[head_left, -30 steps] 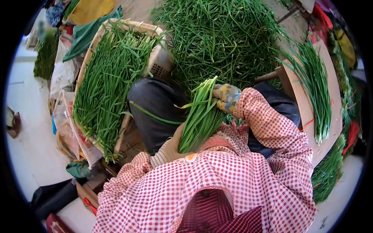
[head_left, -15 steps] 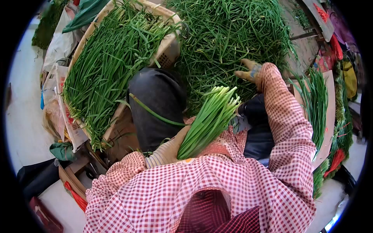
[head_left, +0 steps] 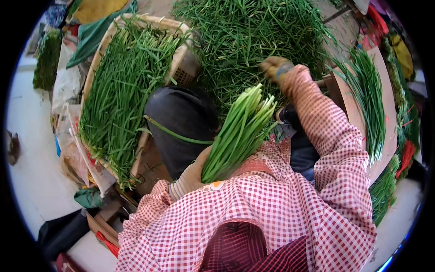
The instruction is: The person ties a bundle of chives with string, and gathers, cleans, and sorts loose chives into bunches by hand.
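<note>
My left hand [head_left: 192,174], in a pale glove with a striped cuff, is closed around a bunch of garlic chives [head_left: 240,131] held against my lap. The pale cut ends point up and away from me. A single long green stalk [head_left: 176,135] sticks out to the left from beside the bunch, across my dark-covered knee [head_left: 176,113]. My right hand [head_left: 275,69], in a tan glove, is over the near right part of a large loose heap of chives [head_left: 253,31]. Its fingers are curled and slightly blurred; what they hold, if anything, is hidden.
On the left stands a beige plastic crate [head_left: 179,63] full of chives. To the right, more chives [head_left: 367,99] lie on a brown board [head_left: 389,106]. Red ties [head_left: 408,156] and further green bundles [head_left: 383,195] are at the far right. A green cloth [head_left: 97,38] hangs behind the crate.
My right hand has moved slightly left and up over the heap, and its spread fingers have curled in. The bunch in my left hand has tilted a little more upright. The head view has shifted.
</note>
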Demonstrator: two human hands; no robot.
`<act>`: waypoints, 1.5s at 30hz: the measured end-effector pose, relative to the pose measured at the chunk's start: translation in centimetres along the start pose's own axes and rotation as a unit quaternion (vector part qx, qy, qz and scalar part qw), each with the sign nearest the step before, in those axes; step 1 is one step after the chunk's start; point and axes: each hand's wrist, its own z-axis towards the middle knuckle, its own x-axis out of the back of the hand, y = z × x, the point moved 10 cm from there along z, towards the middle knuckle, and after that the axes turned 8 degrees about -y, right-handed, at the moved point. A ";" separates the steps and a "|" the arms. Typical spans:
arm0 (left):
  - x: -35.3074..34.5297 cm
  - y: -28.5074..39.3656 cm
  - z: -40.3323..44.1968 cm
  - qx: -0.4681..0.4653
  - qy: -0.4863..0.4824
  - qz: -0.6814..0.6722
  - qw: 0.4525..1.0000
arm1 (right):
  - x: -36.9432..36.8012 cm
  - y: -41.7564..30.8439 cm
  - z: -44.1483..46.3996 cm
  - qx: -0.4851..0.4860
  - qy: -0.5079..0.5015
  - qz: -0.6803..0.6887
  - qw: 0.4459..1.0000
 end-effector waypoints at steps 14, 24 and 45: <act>-0.8 0.1 -0.2 0.159 -0.029 0.017 0.987 | -3.1 -5.9 -3.4 0.281 -0.124 0.193 0.932; 0.0 -0.7 -0.8 0.168 0.014 -0.107 0.980 | -2.5 -3.9 -10.7 0.332 -0.148 -0.130 0.922; -0.5 -0.1 -1.5 0.121 0.045 -0.155 0.979 | -1.7 -9.8 -11.1 0.565 0.020 -0.157 0.810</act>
